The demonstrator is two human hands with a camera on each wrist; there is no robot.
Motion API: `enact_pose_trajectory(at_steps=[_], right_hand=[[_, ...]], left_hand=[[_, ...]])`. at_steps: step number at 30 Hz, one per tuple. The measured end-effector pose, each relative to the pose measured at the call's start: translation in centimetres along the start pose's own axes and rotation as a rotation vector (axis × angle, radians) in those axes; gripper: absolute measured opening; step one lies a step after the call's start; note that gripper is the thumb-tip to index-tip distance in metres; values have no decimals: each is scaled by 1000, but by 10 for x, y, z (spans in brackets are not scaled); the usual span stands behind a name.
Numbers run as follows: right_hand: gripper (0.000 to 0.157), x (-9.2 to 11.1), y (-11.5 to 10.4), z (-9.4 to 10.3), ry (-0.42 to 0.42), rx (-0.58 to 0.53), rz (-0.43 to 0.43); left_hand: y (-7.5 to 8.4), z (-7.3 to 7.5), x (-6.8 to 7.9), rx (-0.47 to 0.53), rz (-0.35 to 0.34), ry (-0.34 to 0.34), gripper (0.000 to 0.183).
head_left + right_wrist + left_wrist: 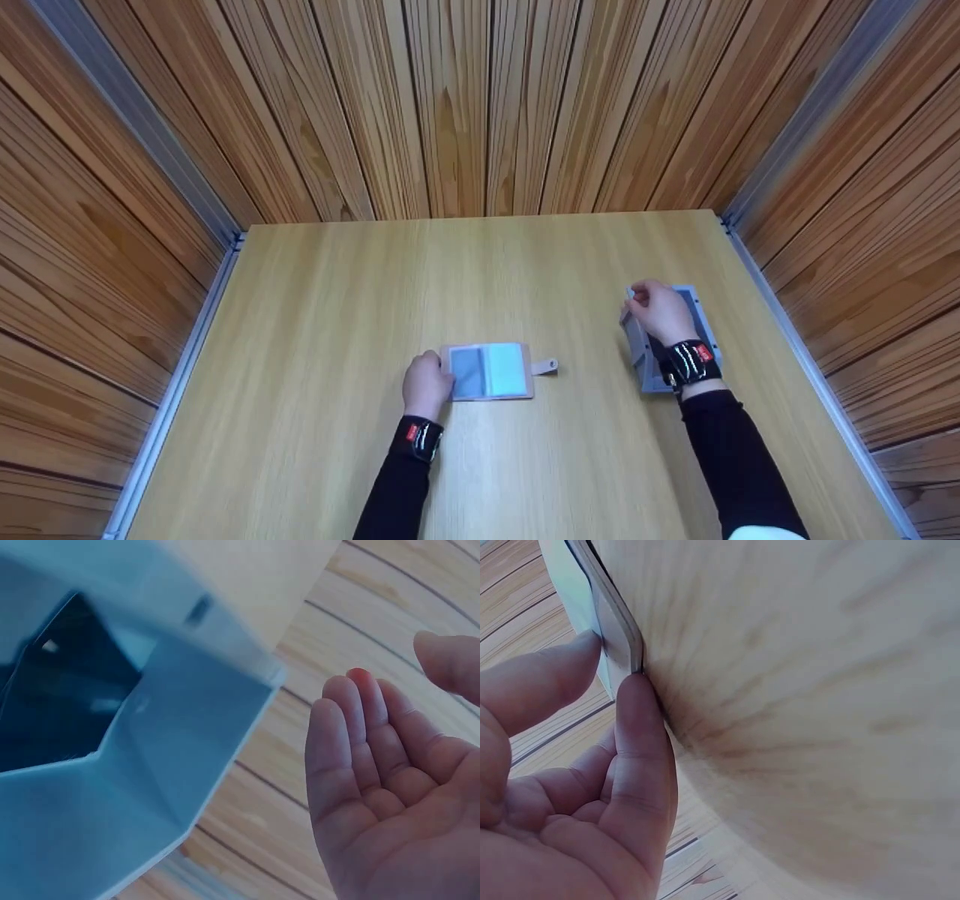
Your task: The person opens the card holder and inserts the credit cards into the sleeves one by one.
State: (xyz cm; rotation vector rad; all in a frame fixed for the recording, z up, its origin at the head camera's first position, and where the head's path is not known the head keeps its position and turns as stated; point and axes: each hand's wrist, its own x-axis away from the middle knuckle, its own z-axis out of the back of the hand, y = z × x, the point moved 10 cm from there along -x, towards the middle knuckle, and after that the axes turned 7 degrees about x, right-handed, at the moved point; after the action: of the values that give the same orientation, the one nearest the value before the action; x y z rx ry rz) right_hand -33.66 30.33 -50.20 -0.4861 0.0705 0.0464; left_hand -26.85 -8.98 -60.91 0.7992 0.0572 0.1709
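Observation:
A small card holder lies spread on the table, with a bluish clear sleeve on each side and a snap strap sticking out to the right. My left hand pinches its left edge; in the left wrist view the thumb is on the inner face and the forefinger at the rim. Over the left side of a blue-grey plastic box is my right hand. In the right wrist view its fingers are loosely bent beside the box wall, with nothing between them and the thumb.
Inside the box a dark glossy thing shows in the right wrist view. Wood-plank walls with grey metal rails enclose the table at the back and both sides.

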Motion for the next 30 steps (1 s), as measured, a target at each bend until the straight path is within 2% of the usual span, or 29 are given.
enact_pose_trajectory(at_steps=[8,15,20,26,30], right_hand=[[34,0,30,-4,-28,42,-50],[35,0,50,-9,-54,116,-109],[37,0,58,-19,-94,149,-112],[41,4,67,-35,-186,173,-154],[38,5,68,-39,-178,205,-135]], left_hand=[[-2,-2,0,12,37,-21,19],[-2,-2,0,7,28,-13,19],[-1,-2,0,6,32,-18,18],[-1,-3,0,4,29,-21,18],[1,-1,1,5,-6,5,19]])
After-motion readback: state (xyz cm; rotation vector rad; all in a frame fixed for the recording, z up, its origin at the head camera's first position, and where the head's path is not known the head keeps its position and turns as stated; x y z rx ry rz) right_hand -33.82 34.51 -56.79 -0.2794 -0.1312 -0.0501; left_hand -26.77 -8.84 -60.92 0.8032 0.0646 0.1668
